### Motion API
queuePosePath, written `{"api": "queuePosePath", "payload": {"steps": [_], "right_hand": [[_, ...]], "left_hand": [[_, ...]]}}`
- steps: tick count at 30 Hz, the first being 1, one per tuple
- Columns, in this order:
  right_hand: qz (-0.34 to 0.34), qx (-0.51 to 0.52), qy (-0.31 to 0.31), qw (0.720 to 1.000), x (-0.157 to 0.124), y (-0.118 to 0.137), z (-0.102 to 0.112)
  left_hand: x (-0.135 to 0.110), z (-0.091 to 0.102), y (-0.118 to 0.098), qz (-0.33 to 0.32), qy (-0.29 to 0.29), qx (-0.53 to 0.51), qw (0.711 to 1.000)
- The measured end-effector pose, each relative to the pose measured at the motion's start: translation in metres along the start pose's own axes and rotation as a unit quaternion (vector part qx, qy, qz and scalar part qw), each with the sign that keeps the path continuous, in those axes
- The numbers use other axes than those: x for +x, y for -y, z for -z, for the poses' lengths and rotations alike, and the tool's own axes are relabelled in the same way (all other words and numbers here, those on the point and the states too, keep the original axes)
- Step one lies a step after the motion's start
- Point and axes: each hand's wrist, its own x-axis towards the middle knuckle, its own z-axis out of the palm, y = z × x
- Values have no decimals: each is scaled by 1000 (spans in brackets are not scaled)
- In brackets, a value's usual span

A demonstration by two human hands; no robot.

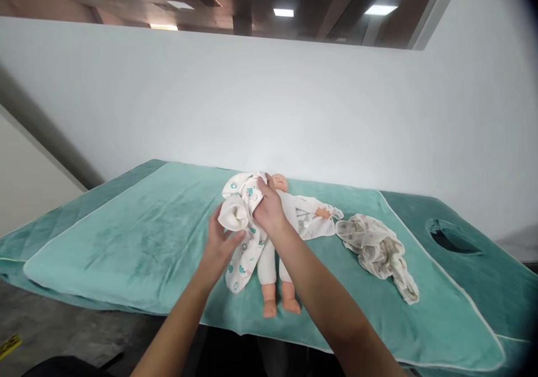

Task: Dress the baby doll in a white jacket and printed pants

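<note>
A baby doll [282, 242] in white clothes lies on its back on a teal towel [126, 242], head toward the wall and bare feet toward me. A white patterned garment [244, 254] with teal prints is bunched over the doll's left side. My right hand [269, 209] is closed on the upper part of this garment near the doll's head. Just below and left of it, my left hand [218, 245] grips the rolled sleeve end of the same garment.
A crumpled cream patterned cloth [378, 251] lies on the towel to the right of the doll. The towel covers a green massage table [504, 287] with a face hole [454, 237] at its right end. A white wall stands behind.
</note>
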Motion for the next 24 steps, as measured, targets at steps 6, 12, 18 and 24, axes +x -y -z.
{"api": "queuePosePath", "payload": {"steps": [6,12,18,24], "right_hand": [[-49,-446,240,861,-20,-28,65],[-38,-405,165,899,-24,-10,90],[-117,-378,329,857,-40,-6,74],[-36,-432,247,867,-27,-21,105]], "left_hand": [[-15,-6,27,74,-86,137,984],[-33,21,22,75,-152,178,969],[-54,23,41,-77,-209,243,944],[5,-42,54,-67,-35,167,983]]}}
